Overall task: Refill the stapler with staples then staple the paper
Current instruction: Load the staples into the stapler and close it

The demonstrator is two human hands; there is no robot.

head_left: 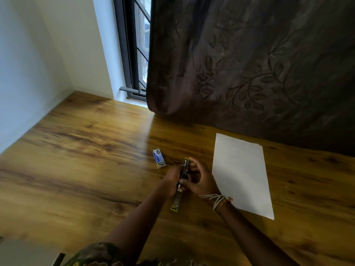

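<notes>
We find both hands meeting over the stapler (181, 181), which is swung open into one long line running from near us toward the window. Our left hand (172, 179) curls around the stapler's middle from the left side, its fingers wrapped about the hinge part. Our right hand (199, 181) comes in from the right: its thumb presses against the metal just below the left hand's hold, while its fingers (194, 164) spread loosely past the far half. Whether those fingers pinch anything small, we cannot tell; the spot between the hands is dark and blurred.

From this shared hold the stapler sticks out both ways. The near half, a bright metal channel with a yellow tip, reaches down toward us below the hands; the far half, also yellow-tipped, shows just above them. We cannot tell whether it touches the wooden table (86, 150).

Cord bracelets (219, 201) wrap our right wrist. Just left of the hands and a little farther away lies the staple box (159, 158), blue and white, with one end open. To the right, near our right hand but apart from it, the paper (242, 175) lies flat on the table. A brown leaf-patterned curtain (249, 64) hangs behind it, beside a barred window (134, 47).
</notes>
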